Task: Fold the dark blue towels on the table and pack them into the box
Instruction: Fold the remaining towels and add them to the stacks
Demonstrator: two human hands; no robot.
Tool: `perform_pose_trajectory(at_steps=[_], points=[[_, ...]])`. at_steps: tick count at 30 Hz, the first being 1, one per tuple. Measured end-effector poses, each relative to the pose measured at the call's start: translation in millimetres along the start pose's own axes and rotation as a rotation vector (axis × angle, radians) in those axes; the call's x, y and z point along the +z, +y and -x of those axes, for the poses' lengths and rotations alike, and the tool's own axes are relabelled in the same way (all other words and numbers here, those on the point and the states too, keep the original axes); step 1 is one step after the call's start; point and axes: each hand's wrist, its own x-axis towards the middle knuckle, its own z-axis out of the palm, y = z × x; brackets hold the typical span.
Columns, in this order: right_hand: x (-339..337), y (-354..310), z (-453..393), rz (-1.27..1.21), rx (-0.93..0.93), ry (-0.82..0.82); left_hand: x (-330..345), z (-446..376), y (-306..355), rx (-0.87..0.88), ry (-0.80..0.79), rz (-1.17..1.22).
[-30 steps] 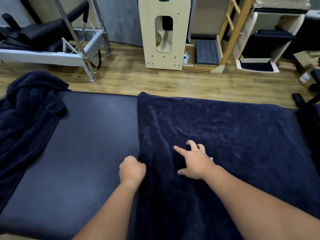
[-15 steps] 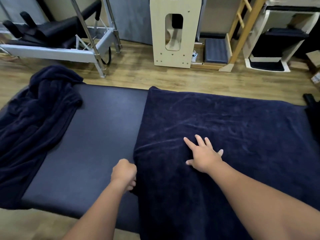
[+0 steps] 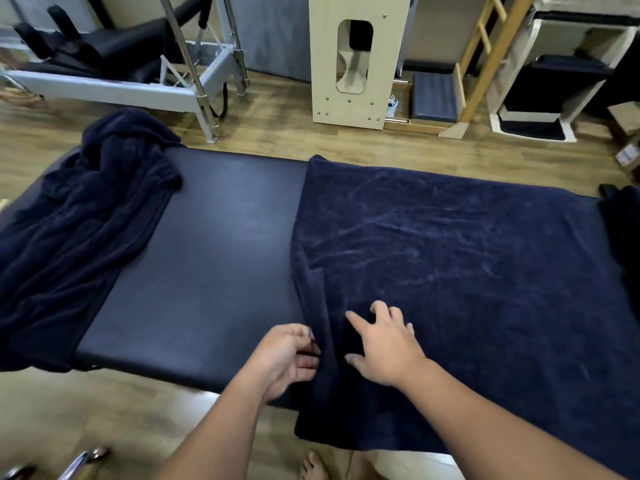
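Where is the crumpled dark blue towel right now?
In the head view, the crumpled dark blue towel lies heaped on the left end of the dark padded table, hanging over its left edge, apart from the spread dark blue towel on the right.

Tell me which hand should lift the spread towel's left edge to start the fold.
Left, probably. The left hand already pinches the spread towel at its left edge, fingers curled on the cloth. The right hand lies on top, further in, fingers spread, better suited to pinning it down.
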Motion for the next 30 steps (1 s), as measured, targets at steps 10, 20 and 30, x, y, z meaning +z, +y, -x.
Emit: perform_pose_trajectory(at_steps=[10, 20, 30], points=[[0.4, -3.3, 1.1, -0.012, 0.06, -0.07, 30.3, -2.1, -36.2, 0.369, 0.302, -0.779], [-4.8, 9.2, 6.1, -0.016, 0.03, -0.183, -76.1, 24.0, -30.4, 0.198, 0.679, -0.689], [27.0, -5.2, 42.4, -0.018, 0.036, -0.165, -52.7, 42.7, -41.5, 0.105, 0.221, -0.288]])
